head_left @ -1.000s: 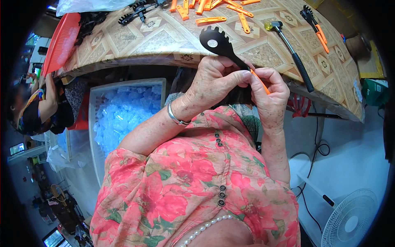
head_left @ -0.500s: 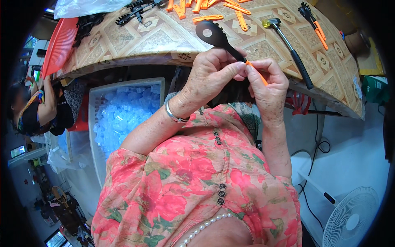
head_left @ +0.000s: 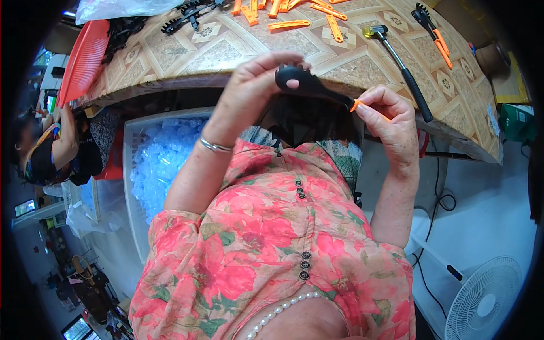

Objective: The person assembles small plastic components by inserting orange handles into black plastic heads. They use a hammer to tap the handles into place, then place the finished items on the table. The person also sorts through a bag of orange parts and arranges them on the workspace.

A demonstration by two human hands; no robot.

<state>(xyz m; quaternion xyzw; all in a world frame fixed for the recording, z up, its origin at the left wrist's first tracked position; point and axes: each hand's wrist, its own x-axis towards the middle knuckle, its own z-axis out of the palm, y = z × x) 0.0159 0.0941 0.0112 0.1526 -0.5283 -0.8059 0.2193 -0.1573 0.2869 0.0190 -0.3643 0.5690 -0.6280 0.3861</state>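
A black pasta server (head_left: 309, 88) with a toothed rim and a round hole in its head is held level in front of me, at the table's near edge. My left hand (head_left: 255, 82) is closed around the toothed head, some of its fingers hidden behind it. The orange handle (head_left: 356, 105) at the server's other end is pinched between the thumb and fingers of my right hand (head_left: 391, 119), which cover most of it. Several loose orange handles (head_left: 289, 25) lie on the table beyond.
On the patterned table (head_left: 243, 54), a hammer (head_left: 399, 68) and finished-looking servers (head_left: 433, 37) lie right. Black server heads (head_left: 187, 17) and a red basket (head_left: 85, 56) are left. Below stands a crate of clear blue-tinted pieces (head_left: 164, 153). Another person (head_left: 51, 141) sits left; a fan (head_left: 484, 303) stands right.
My left hand has slid from the neck to the server's head. The server has turned nearly level and come lower, while my right hand has moved right, still on the orange handle.
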